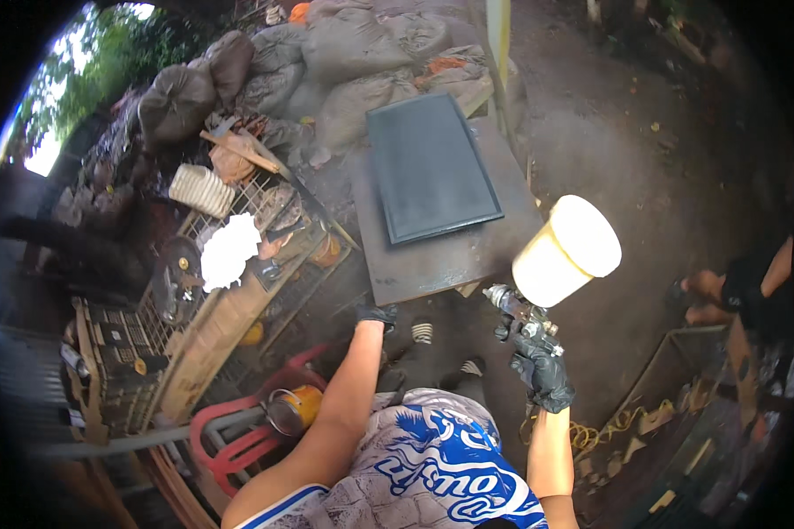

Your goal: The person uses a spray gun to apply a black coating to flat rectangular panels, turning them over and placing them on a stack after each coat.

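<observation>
In my black-gloved right hand [545, 375] is a spray gun [522, 316] with a large off-white cup [566, 251] on top. My fingers wrap its handle, and the nozzle points left toward the table. A dark, framed rectangular panel [432, 167] lies flat on a brown board [415, 271] that serves as a tabletop. My left hand [377, 314], also in a black glove, is closed at the board's near left corner. Its fingertips are partly hidden by the edge. The gun is apart from the panel, to its lower right.
Stuffed sacks [353, 44] pile up behind the table. At left, a wire rack [163, 309] holds a white crumpled cloth [230, 253] and clutter. A red plastic chair [225, 423] and a can [293, 410] are beside my left arm. Another person's arm [778, 267] shows far right. A yellow coiled hose [604, 435] hangs lower right.
</observation>
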A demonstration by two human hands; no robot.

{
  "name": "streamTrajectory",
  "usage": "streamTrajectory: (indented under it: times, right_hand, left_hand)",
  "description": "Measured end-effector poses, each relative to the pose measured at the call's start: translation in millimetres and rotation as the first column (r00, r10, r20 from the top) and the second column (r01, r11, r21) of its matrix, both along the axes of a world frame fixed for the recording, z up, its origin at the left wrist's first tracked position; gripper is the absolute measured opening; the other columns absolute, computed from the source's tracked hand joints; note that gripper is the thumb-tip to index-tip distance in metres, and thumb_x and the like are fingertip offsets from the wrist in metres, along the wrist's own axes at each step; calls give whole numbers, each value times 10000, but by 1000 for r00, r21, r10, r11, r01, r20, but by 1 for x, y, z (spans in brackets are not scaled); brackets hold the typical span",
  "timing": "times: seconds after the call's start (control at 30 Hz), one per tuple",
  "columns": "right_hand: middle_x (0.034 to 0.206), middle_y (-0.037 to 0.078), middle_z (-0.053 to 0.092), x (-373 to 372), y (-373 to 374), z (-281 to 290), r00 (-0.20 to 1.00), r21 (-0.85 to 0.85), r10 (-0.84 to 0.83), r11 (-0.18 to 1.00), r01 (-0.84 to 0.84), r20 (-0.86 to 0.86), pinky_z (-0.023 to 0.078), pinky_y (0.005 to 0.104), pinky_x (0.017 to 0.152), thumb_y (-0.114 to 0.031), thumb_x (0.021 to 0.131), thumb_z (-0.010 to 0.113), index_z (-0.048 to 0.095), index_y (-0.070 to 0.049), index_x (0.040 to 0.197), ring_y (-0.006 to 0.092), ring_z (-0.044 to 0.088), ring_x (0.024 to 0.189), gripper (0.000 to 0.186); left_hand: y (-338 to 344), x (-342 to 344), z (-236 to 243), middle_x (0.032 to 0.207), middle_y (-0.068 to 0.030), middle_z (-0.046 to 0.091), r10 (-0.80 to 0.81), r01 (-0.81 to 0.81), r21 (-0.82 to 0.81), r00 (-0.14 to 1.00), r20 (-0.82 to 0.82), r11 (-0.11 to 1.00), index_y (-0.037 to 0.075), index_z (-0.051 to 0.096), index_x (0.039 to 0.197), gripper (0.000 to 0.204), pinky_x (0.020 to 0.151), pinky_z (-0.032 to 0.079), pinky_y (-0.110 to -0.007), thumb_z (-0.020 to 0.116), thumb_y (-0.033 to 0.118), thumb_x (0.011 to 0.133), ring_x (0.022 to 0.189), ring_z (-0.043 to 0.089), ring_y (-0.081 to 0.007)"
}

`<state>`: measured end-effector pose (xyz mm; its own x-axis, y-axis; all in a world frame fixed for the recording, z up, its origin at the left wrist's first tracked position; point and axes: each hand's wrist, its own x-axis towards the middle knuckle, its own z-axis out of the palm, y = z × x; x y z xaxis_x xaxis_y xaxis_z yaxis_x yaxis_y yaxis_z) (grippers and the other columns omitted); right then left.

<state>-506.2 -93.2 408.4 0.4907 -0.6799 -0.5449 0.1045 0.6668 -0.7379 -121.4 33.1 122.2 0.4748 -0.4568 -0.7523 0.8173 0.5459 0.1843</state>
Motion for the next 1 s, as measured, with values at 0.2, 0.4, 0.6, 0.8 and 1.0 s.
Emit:
streamTrajectory:
  times: [0.2, 0.4, 0.6, 0.8, 1.0]
  right_hand:
    - [752, 13, 573, 34, -12, 13, 1000, -114, -4, 993, 1, -19, 416, 283, 514, -75, 868, 674, 638, -53, 1002, 133, 510, 574, 141]
    - [1129, 41, 663, 109, -21, 35, 988, -282, 143, 947, -154, -59, 410, 221, 558, -198, 876, 702, 541, -77, 1348, 111, 623, 916, 513]
    - [1130, 39, 664, 185, -26, 62, 979, -258, 159, 948, -188, -126, 390, 216, 549, -255, 862, 747, 578, -83, 1320, 107, 622, 879, 517]
    - [971, 48, 696, 281, -43, 86, 955, -310, 158, 922, -233, -250, 346, 220, 508, -236, 960, 643, 616, -61, 1233, 53, 428, 548, 326]
    - [885, 23, 711, 343, -71, 71, 908, -389, 324, 826, -408, -264, 366, 239, 517, -322, 909, 696, 662, -62, 1172, 71, 495, 561, 371]
  left_hand:
    - [27, 60, -17, 1525, -129, 410, 6, -10, 28, 991, 137, 1000, 63, 471, 1421, 656, 1164, 265, -500, 279, 497, 968, 1427, 340, -280]
    - [8, 81, -71, 1441, -74, 503, -379, 364, 109, 909, 174, 925, 208, 532, 1348, 556, 979, 412, -425, 565, 530, 896, 1214, 512, -249]
    - [-36, 118, -74, 1429, -25, 516, -522, 482, 290, 850, 75, 827, 192, 546, 1330, 611, 1002, 393, -425, 572, 599, 876, 1224, 492, -247]
    - [-58, 164, -38, 1272, -7, 631, -514, 493, 166, 847, 131, 854, 188, 605, 1280, 504, 1039, 400, -386, 527, 531, 918, 1178, 552, -218]
    - [-56, 166, -37, 1315, 16, 599, -524, 498, 191, 844, 119, 846, 245, 598, 1275, 562, 1055, 300, -404, 521, 629, 873, 1179, 493, -212]
